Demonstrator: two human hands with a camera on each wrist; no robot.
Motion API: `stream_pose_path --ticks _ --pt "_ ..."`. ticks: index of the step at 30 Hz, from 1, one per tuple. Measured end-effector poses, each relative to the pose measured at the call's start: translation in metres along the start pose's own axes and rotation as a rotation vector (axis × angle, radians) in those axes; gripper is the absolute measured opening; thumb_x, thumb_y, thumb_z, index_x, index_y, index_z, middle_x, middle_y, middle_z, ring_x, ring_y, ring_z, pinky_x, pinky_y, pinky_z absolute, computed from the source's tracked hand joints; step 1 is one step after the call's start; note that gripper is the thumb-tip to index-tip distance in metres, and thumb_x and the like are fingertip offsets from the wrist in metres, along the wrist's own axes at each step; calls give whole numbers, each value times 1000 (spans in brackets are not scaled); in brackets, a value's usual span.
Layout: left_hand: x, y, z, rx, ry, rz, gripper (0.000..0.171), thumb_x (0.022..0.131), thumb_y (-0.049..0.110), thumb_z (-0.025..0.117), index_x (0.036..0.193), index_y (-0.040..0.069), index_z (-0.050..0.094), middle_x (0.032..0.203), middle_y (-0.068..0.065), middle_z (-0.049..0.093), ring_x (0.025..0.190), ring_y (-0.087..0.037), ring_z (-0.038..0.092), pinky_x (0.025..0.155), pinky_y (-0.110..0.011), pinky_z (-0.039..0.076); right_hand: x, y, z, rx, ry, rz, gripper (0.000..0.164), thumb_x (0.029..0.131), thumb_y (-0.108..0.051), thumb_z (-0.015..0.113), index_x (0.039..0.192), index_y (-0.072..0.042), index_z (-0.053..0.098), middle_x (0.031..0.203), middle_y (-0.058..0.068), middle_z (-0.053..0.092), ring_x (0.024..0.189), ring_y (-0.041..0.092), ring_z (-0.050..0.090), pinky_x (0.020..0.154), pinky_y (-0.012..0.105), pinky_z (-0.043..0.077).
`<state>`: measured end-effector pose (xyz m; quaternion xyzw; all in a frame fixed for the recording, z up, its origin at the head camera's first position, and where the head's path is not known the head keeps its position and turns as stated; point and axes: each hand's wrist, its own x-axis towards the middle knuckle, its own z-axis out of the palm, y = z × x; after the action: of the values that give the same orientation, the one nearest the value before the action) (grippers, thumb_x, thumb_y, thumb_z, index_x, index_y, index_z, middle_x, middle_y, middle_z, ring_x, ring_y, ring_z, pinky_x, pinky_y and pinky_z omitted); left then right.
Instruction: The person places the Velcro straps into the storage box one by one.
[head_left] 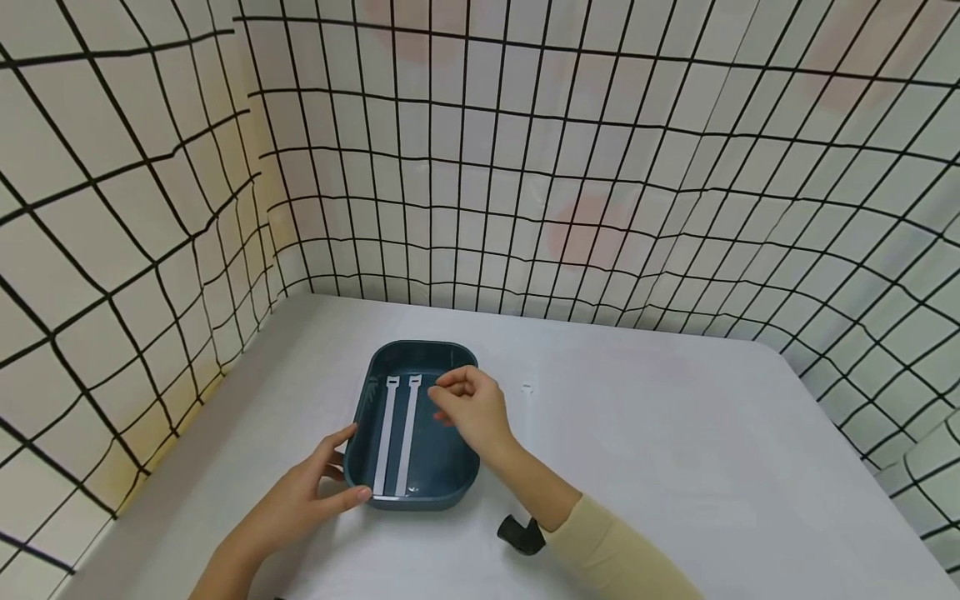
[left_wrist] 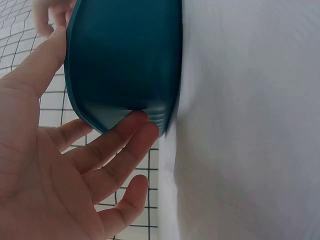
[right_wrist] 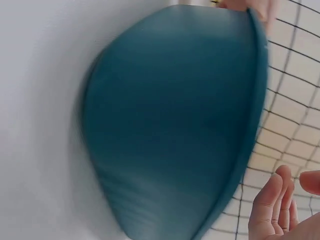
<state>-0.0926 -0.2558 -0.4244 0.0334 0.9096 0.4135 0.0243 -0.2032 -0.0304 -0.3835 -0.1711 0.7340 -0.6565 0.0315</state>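
Note:
A dark teal tray (head_left: 442, 467) stands on the white table, with two white straps (head_left: 386, 433) lying lengthwise side by side in its left half. Each strap has a slotted head at the far end. My left hand (head_left: 311, 492) holds the tray's near left corner, thumb at the near rim and fingertips against the outer wall. Over the tray's right side hovers my right hand (head_left: 476, 412), its fingers loosely bent. The right wrist view shows a gap between thumb and fingers, and nothing visible in them.
Right of the tray, a faint white slotted piece (head_left: 527, 387) lies on the white tabletop (head_left: 675, 450); how far it extends is hard to see. A black object (head_left: 521, 535) sits by the right sleeve. White walls with a black grid (head_left: 480, 167) surround the table.

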Motion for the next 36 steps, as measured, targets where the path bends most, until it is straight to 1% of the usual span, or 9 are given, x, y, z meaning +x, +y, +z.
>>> stream_pose_path --ticks 2,6,12,15,19,24,29,36 --pt "0 0 0 3 0 1 84 84 43 75 151 19 30 114 -7 60 102 -21 57 83 -48 45 -4 -1 -8 21 18 28 15 88 -6 69 96 3 62 80 13 67 61 17 66 59 28 54" --pt "-1 -2 1 12 4 2 84 84 43 75 151 19 30 114 -7 60 102 -21 57 82 -47 45 -8 1 -23 39 70 67 12 88 -3 68 95 3 62 79 15 66 59 14 63 57 26 52" --pt "-2 -3 0 3 -3 -12 84 84 43 75 151 21 29 115 -6 59 104 -21 56 82 -47 45 -12 12 -42 -9 124 121 10 87 -3 66 95 3 63 80 16 67 59 17 63 57 28 53" --pt "-1 -2 1 0 -7 -23 84 84 43 75 151 21 29 116 -7 59 104 -21 56 81 -46 45 -14 18 -51 -24 148 139 11 86 -3 66 95 4 62 76 11 66 59 17 64 56 27 52" --pt "-1 -2 1 7 -4 -18 84 84 43 75 151 21 29 115 -7 60 103 -21 56 82 -47 45 -15 27 -64 -46 179 185 12 86 -3 66 96 4 62 73 7 66 59 15 63 56 25 51" --pt "-2 -2 1 9 -4 0 83 85 42 74 151 21 29 114 -6 60 103 -20 56 82 -47 45 -15 39 -79 -95 209 258 12 87 -2 65 97 4 62 78 14 67 60 15 62 56 25 51" --pt "-1 -2 1 6 -2 3 83 85 42 74 151 21 29 114 -6 60 103 -20 56 81 -46 45 -12 49 -90 -141 236 305 12 86 -2 63 96 5 62 82 19 67 59 14 62 56 25 51" --pt "-1 -3 1 6 3 23 82 85 41 75 151 20 29 113 -6 61 102 -20 57 83 -49 44 -9 59 -99 -175 255 343 13 86 -2 62 97 5 61 83 19 68 59 13 62 56 25 51"
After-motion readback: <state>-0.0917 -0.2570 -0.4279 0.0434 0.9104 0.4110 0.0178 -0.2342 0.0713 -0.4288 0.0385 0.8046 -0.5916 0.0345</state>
